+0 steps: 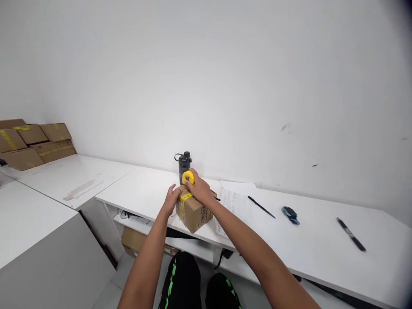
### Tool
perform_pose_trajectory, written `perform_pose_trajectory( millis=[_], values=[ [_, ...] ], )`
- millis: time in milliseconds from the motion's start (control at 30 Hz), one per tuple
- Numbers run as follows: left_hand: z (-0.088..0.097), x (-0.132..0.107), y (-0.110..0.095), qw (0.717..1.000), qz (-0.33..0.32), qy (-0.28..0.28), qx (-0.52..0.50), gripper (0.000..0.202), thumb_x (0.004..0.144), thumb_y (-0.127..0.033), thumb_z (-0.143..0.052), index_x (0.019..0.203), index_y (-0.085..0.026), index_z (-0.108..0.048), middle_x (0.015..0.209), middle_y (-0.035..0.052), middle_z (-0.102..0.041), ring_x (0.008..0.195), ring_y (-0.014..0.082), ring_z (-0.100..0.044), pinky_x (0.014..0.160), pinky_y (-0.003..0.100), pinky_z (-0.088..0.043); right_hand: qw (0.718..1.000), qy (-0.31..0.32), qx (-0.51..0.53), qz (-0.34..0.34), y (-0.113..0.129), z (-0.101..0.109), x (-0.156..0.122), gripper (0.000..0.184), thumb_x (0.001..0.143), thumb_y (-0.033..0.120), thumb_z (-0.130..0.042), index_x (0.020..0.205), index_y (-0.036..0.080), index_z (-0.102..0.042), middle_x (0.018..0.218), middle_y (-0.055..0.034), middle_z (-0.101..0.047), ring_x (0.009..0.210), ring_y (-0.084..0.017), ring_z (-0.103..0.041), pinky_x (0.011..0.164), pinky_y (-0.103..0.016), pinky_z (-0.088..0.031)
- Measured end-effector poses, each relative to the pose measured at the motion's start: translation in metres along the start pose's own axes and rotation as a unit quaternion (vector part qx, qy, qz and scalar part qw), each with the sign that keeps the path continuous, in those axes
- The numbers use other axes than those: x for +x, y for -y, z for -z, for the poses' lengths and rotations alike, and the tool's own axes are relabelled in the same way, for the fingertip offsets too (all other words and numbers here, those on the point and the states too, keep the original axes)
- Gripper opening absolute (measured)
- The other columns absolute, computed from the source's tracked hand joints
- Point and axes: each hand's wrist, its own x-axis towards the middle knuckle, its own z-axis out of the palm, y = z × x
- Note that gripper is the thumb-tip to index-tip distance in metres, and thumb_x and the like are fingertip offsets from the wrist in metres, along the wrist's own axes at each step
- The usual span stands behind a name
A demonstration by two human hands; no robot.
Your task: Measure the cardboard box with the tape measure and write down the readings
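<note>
A small cardboard box (193, 214) with yellow tape and dark printing sits at the front edge of the white desk. My left hand (171, 199) rests against the box's left side, its thumb and fingers apart. Above the box's top, my right hand (199, 189) grips a yellow tape measure (187, 177). The tape measure is at the box's far edge; whether its blade is drawn out I cannot tell. Just behind stands a dark water bottle (184, 165) with a loop on its lid, partly hidden by the tape measure.
Right of the box lie written paper sheets (236, 204), a thin black pen (261, 207), a small blue-and-black object (290, 214) and a dark marker-like stick (350, 234). Taped cardboard boxes (53, 148) are stacked at far left. Under the desk (128, 184) is another carton (133, 239).
</note>
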Motion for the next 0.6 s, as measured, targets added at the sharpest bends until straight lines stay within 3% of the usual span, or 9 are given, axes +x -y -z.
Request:
perform_pose_trajectory(
  millis=[67, 167, 333, 467, 600],
  values=[
    [0.003, -0.001, 0.000, 1.000, -0.001, 0.014, 0.015, 0.072, 0.075, -0.038, -0.064, 0.139, -0.019, -0.036, 0.113, 0.0120, -0.063, 0.093, 0.0214, -0.063, 0.082, 0.033, -0.047, 1.000, 0.004, -0.021, 0.019, 0.002, -0.002, 0.000, 0.060, 0.094, 0.047, -0.038, 0.147, 0.025, -0.021, 0.113, -0.0089, -0.066, 0.095, -0.024, -0.063, 0.074, -0.030, -0.041],
    [0.000, -0.001, 0.000, 0.998, -0.056, 0.042, 0.008, 0.061, 0.074, -0.034, -0.060, 0.132, -0.019, -0.049, 0.108, 0.0089, -0.065, 0.090, 0.0207, -0.062, 0.082, 0.033, -0.047, 0.999, 0.007, -0.037, 0.026, 0.003, -0.002, 0.000, 0.060, 0.094, 0.048, -0.037, 0.147, 0.024, -0.021, 0.109, -0.0095, -0.067, 0.092, -0.025, -0.063, 0.072, -0.030, -0.040],
    [-0.010, 0.003, 0.006, 0.993, -0.108, 0.002, -0.042, 0.039, 0.070, -0.031, -0.056, 0.103, -0.013, -0.068, 0.109, 0.0088, -0.067, 0.099, 0.0229, -0.060, 0.086, 0.033, -0.047, 0.998, 0.010, -0.061, 0.029, 0.005, 0.001, -0.003, 0.059, 0.093, 0.048, -0.040, 0.146, 0.026, -0.023, 0.103, -0.0072, -0.069, 0.089, -0.025, -0.064, 0.069, -0.029, -0.039],
    [-0.012, 0.002, 0.006, 0.994, -0.098, -0.016, -0.045, 0.038, 0.067, -0.027, -0.058, 0.100, -0.012, -0.070, 0.108, 0.0087, -0.068, 0.099, 0.0228, -0.060, 0.087, 0.034, -0.046, 0.997, 0.010, -0.080, 0.013, 0.005, 0.009, -0.016, 0.056, 0.093, 0.050, -0.039, 0.143, 0.029, -0.026, 0.099, -0.0061, -0.070, 0.085, -0.025, -0.065, 0.065, -0.029, -0.038],
    [-0.016, 0.000, 0.007, 0.992, -0.102, -0.039, -0.058, 0.036, 0.068, -0.027, -0.057, 0.098, -0.012, -0.070, 0.105, 0.0088, -0.070, 0.096, 0.0218, -0.061, 0.085, 0.034, -0.048, 0.995, 0.004, -0.097, -0.021, -0.004, 0.022, -0.046, 0.055, 0.092, 0.053, -0.038, 0.140, 0.028, -0.028, 0.095, -0.0062, -0.070, 0.080, -0.025, -0.066, 0.061, -0.028, -0.037]
  ],
)
